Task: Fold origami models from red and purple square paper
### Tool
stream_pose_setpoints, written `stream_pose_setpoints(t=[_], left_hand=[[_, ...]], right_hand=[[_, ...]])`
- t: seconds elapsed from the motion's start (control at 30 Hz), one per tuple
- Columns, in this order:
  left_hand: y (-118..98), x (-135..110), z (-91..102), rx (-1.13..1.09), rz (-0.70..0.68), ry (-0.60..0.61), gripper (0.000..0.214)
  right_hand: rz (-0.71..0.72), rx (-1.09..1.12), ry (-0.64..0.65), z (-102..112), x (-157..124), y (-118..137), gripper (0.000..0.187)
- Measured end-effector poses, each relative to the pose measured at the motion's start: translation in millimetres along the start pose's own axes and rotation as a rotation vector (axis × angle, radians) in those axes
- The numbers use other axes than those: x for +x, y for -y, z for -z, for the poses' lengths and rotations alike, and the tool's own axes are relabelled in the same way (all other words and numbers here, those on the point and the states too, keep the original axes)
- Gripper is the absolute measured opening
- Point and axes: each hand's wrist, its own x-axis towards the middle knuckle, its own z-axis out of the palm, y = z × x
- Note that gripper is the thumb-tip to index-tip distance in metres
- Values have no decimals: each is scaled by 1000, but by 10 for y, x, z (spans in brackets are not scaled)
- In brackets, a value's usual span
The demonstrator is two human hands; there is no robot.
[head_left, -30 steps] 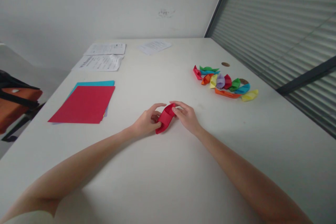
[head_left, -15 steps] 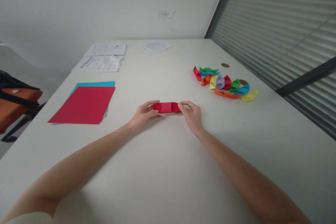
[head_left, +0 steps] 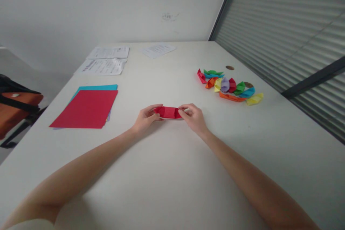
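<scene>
A small red folded-paper boat (head_left: 169, 112) lies crosswise between my two hands, just above or on the white table. My left hand (head_left: 146, 118) pinches its left end between thumb and fingers. At the right end, my right hand (head_left: 194, 117) grips the paper the same way, its fingertips covering that tip. The middle of the boat shows a flat panel with creased sides. Farther right sits a cluster of folded paper boats (head_left: 224, 84) in red, green, blue, orange, yellow and purple.
On the left lies a stack of coloured paper, a red sheet (head_left: 86, 109) on top and a blue sheet (head_left: 111, 87) beneath. Printed pages (head_left: 104, 66) lie at the far left, another printed sheet (head_left: 158, 50) at the back. Window blinds (head_left: 291, 25) border the right; an orange-black chair (head_left: 20, 111) stands left.
My right hand has shifted slightly left along the red paper boat, covering more of its right end. My left hand keeps its hold. The view has moved a little.
</scene>
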Motion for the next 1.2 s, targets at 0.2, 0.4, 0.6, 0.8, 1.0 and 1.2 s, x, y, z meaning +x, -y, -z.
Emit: stream_pose_setpoints(t=[0.2,0.4,0.6,0.8,1.0,1.2], left_hand=[[45,-24,-14,80,-82,-86,58],[74,-40,-35,0,-55,-88,58],[19,-136,-143,14,-15,9,55],[-2,-152,-130,16,34,42,62],[-24,-132,-113,57,52,-2,58],[-28,-145,-116,101,78,-20,61]], right_hand=[[-244,213,189,-137,-113,88,30],[-245,252,364,-173,-182,121,33],[-198,182,401,-177,-210,100,37],[-210,241,438,-176,-216,105,36],[-183,181,457,-167,-211,123,42],[-303,244,465,-177,-221,149,37]])
